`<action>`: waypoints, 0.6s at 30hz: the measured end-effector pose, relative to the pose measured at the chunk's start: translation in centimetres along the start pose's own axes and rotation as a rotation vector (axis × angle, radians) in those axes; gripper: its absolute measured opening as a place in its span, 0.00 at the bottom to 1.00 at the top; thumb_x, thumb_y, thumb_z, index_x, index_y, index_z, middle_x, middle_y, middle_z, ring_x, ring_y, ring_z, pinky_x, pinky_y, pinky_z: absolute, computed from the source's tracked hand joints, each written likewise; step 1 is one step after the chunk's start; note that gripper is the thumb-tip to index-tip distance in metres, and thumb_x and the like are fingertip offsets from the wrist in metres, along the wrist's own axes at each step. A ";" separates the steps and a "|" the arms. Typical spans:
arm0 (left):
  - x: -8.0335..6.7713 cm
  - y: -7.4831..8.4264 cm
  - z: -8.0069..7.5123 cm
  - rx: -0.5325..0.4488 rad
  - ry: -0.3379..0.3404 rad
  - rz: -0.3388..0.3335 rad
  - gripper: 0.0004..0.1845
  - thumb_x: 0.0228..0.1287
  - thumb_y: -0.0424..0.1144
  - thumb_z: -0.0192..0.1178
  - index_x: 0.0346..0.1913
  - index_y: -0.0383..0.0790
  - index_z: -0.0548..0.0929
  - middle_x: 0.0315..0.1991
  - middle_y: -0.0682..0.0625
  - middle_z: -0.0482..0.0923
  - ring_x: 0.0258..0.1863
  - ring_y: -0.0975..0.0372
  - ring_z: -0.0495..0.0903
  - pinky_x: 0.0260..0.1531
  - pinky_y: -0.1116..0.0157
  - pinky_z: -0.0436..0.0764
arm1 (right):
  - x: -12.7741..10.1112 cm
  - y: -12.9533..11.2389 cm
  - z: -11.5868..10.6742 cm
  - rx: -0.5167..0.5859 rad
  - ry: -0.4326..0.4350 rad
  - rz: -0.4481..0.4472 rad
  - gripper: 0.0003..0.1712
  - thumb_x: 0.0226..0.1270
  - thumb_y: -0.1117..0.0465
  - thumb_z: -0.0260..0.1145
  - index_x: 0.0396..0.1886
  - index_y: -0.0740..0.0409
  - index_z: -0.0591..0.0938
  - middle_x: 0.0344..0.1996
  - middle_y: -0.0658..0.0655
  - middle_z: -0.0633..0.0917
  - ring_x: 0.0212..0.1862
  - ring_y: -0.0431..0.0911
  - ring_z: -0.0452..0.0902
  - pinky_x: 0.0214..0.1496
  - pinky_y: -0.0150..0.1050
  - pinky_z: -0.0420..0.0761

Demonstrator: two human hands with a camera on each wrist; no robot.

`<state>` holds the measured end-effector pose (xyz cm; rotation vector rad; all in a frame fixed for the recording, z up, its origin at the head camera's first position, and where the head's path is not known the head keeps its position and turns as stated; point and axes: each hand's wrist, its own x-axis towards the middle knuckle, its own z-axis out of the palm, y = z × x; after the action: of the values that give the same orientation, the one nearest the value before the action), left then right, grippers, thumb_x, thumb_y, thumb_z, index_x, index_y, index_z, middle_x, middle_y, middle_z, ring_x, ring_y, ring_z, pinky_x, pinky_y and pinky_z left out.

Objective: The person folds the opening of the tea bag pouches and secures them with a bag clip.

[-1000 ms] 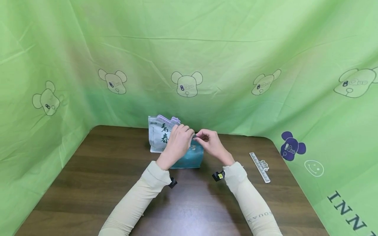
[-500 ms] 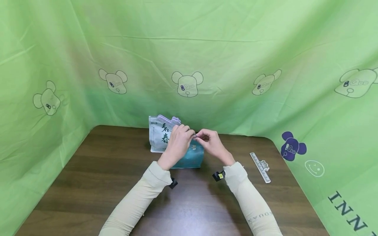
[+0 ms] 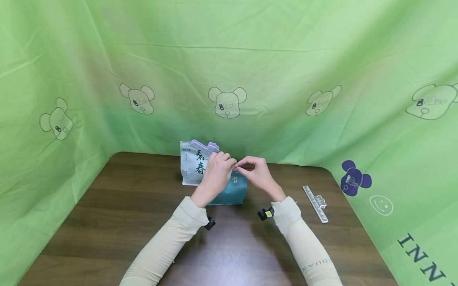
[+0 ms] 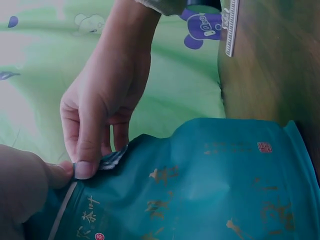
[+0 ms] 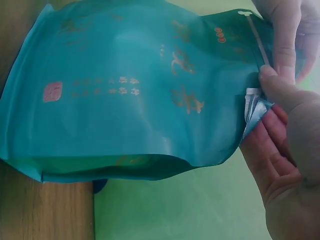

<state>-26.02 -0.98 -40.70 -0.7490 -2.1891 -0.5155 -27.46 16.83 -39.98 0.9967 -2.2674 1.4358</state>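
A teal tea bag (image 3: 230, 194) with gold lettering stands on the table, its top edge between both hands. My left hand (image 3: 217, 171) pinches the top edge from the left and covers much of the bag in the head view. My right hand (image 3: 258, 174) pinches the bag's top at the right corner, thumb pressed on the edge. Beside the right thumb, a silvery folded end (image 5: 254, 107) of the bag's mouth shows in the right wrist view. A pale strip (image 4: 62, 210) runs along the top edge. The two hands' fingertips meet closely there.
Behind and left stands a pale tea bag (image 3: 190, 165) with dark green characters and a purple ruler clip (image 3: 203, 147) across its top corner. A white ruler clip (image 3: 315, 203) lies at the right of the brown table (image 3: 136, 214). A green cloth (image 3: 272, 131) hangs around the table.
The dark bit of bag edge between the fingertips has gone from sight, and the right fingertips sit closer against the left ones. Both arms are otherwise nearly still.
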 end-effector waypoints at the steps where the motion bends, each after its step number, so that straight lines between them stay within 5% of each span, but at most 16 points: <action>1: 0.0 0.0 0.0 -0.004 -0.001 0.000 0.03 0.64 0.36 0.69 0.36 0.40 0.90 0.28 0.51 0.81 0.31 0.58 0.75 0.37 0.62 0.69 | 0.1 0.0 0.0 -0.003 -0.001 -0.006 0.01 0.61 0.77 0.71 0.32 0.73 0.85 0.31 0.66 0.87 0.33 0.43 0.86 0.37 0.39 0.87; 9: 0.0 0.1 -0.1 -0.015 -0.004 0.000 0.03 0.64 0.36 0.69 0.36 0.40 0.90 0.28 0.51 0.81 0.31 0.58 0.76 0.36 0.62 0.69 | 0.3 -0.2 0.1 0.000 -0.007 -0.063 0.04 0.61 0.79 0.69 0.28 0.71 0.84 0.28 0.65 0.85 0.30 0.49 0.84 0.34 0.38 0.86; 18: 0.1 -0.1 -0.1 -0.009 -0.025 -0.009 0.03 0.67 0.35 0.67 0.38 0.40 0.90 0.30 0.51 0.82 0.32 0.58 0.76 0.36 0.62 0.68 | 0.0 0.5 0.1 0.090 -0.003 0.047 0.02 0.62 0.76 0.70 0.33 0.74 0.85 0.32 0.69 0.87 0.32 0.38 0.84 0.37 0.29 0.83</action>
<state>-26.11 -1.05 -40.58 -0.7543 -2.2161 -0.5232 -27.82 16.89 -40.39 0.9785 -2.2610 1.5689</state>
